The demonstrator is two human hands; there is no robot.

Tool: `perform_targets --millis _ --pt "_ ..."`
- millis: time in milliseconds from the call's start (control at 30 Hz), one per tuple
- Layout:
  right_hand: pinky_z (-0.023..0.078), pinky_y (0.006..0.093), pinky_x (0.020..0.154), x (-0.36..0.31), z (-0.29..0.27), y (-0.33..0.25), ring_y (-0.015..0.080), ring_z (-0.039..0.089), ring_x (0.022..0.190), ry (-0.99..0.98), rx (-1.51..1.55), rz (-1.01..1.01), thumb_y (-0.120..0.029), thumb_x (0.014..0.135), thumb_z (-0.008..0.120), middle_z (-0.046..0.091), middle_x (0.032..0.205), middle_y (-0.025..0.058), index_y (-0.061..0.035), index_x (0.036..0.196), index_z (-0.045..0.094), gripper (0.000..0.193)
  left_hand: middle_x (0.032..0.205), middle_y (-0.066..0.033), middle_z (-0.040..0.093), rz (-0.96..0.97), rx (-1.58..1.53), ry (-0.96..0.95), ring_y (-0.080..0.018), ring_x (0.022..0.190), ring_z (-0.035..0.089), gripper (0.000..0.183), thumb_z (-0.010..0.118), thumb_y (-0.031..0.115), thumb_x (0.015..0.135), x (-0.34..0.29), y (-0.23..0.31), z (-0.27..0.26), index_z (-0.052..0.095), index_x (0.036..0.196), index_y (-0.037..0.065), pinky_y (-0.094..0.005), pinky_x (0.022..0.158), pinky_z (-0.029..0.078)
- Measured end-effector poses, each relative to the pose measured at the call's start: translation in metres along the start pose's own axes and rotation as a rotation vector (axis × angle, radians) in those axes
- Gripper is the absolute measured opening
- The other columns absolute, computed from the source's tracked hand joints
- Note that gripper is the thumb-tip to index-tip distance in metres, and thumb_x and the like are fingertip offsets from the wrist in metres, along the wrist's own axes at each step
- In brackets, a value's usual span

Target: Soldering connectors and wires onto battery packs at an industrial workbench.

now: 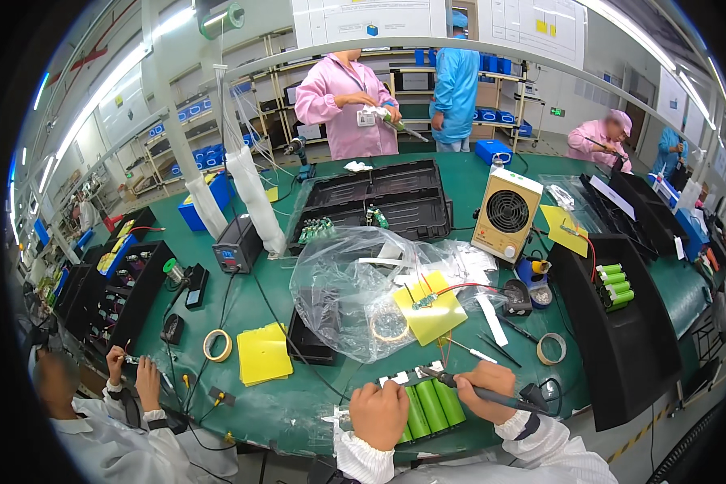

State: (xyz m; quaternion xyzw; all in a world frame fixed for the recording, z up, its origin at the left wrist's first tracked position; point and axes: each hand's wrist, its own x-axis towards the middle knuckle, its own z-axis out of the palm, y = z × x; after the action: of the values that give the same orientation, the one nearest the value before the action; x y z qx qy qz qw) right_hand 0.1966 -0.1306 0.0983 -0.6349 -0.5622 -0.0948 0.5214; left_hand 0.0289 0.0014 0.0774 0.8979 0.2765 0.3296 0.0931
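Observation:
A pack of several green cylindrical battery cells [434, 406] lies at the table's near edge, with pale tabs along its far end. My right hand [489, 385] is closed around the dark handle of a soldering iron [504, 398], whose tip points left and reaches that tabbed end. At the pack's left side, my left hand [379, 413] is closed with its fingers curled; whatever it pinches is hidden. Just beyond the pack lies a yellow sheet [429, 316] bearing a small green circuit board [424, 301] with red wires. A white-handled tool [469, 348] rests beside it.
Clear plastic bags [339, 298], a stack of yellow sheets [264, 355] and tape rolls [552, 348] cover the green table [298, 411]. A fan unit [506, 214] stands behind, a black case [633, 339] at right. A co-worker's hands [148, 383] work at left.

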Motion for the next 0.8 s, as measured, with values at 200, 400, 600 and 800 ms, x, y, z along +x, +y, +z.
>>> perform_targets --millis 200,400,600,800 --pt "0.045 0.0331 0.047 -0.001 0.001 0.000 0.0215 0.057 0.052 -0.001 0.012 0.035 -0.007 0.080 0.071 0.063 0.064 0.0087 -0.0020 0.079 0.072 0.005 0.059 -0.0076 0.058 0.011 -0.003 0.003 -0.0267 0.063 0.058 0.011 0.071 0.012 0.074 0.001 0.000 -0.001 0.061 0.071 0.008 -0.0410 0.060 0.043" --pt "0.045 0.0335 0.048 -0.001 0.004 0.000 0.0219 0.058 0.052 0.002 0.010 0.022 -0.006 0.078 0.071 0.064 0.065 0.0088 -0.0027 0.077 0.072 0.004 0.059 -0.0077 0.059 -0.001 -0.020 0.001 -0.0269 0.064 0.058 0.012 0.072 0.012 0.075 0.001 0.000 -0.002 0.061 0.072 0.008 -0.0411 0.060 0.044" --pt "0.045 0.0339 0.049 0.001 0.001 -0.005 0.0222 0.058 0.053 -0.039 -0.037 0.031 -0.003 0.074 0.071 0.063 0.064 0.0082 -0.0029 0.076 0.072 0.002 0.057 -0.0072 0.058 0.003 -0.004 0.016 -0.0260 0.064 0.058 0.011 0.072 0.012 0.074 0.002 -0.001 0.002 0.062 0.071 0.008 -0.0400 0.059 0.044" --pt "0.044 0.0338 0.049 0.002 0.002 -0.011 0.0224 0.056 0.053 -0.061 -0.017 -0.047 0.002 0.075 0.070 0.060 0.061 0.0078 0.0008 0.078 0.070 0.003 0.059 -0.0077 0.057 -0.016 -0.001 0.014 -0.0275 0.062 0.057 0.013 0.074 0.013 0.073 0.000 0.000 0.001 0.062 0.072 0.008 -0.0414 0.058 0.045"
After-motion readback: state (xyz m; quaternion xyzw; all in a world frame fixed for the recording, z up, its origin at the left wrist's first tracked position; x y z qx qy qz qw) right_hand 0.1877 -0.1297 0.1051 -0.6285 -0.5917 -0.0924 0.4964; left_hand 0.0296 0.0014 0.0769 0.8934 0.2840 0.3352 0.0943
